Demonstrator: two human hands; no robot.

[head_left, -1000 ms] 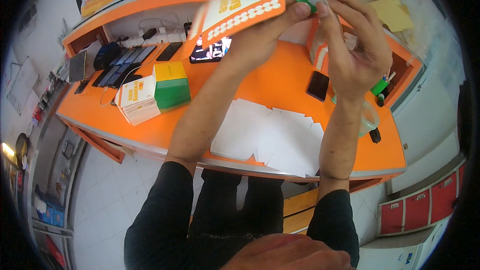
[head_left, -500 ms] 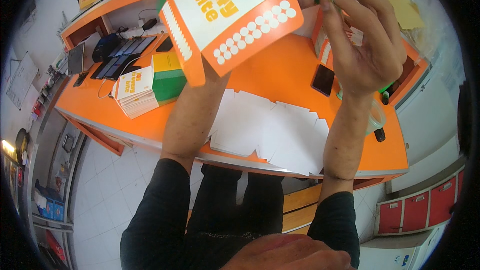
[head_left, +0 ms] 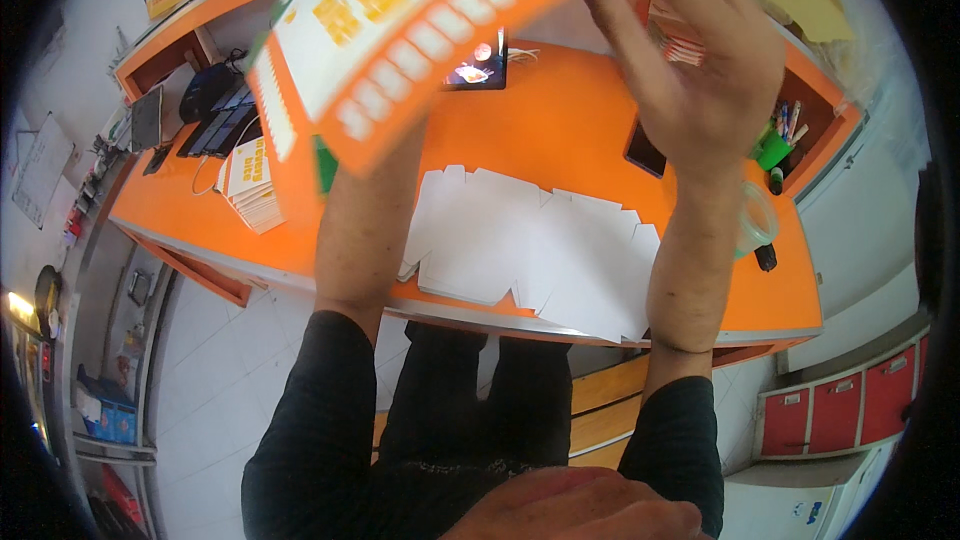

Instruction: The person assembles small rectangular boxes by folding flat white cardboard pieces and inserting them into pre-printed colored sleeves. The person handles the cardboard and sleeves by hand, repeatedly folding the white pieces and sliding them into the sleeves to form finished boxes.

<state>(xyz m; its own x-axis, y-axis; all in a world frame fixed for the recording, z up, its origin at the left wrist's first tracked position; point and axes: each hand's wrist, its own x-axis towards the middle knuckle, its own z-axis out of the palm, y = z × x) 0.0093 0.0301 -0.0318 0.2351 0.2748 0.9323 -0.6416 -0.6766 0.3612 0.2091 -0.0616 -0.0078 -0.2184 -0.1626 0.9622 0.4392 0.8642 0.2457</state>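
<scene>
A printed cardboard carton [head_left: 440, 45], white, orange and green with a row of white dots, is held up in the air and smeared by motion. My right hand [head_left: 700, 50] grips its upper right end, thumb and fingers closed on a green flap. My left forearm [head_left: 370, 225] reaches up behind the carton, which hides my left hand and its fingers. Under my arms, flat white die-cut cardboard blanks [head_left: 520, 240] lie overlapping at the front edge of the orange desk [head_left: 570, 120]. A stack of printed flat cartons [head_left: 250, 185] is left of my left forearm.
A lit tablet [head_left: 478, 70] stands behind the carton. On the right are a dark phone [head_left: 645, 150], a round clear tub [head_left: 757, 220] and a green pen cup [head_left: 773, 148]. Dark devices [head_left: 218, 125] lie at the left. Red drawers [head_left: 836, 410] stand at the lower right.
The carton has swung left and tilted, with blur. My right hand has shifted a little left and up with it. The tablet has come into sight, while the carton stack is more covered.
</scene>
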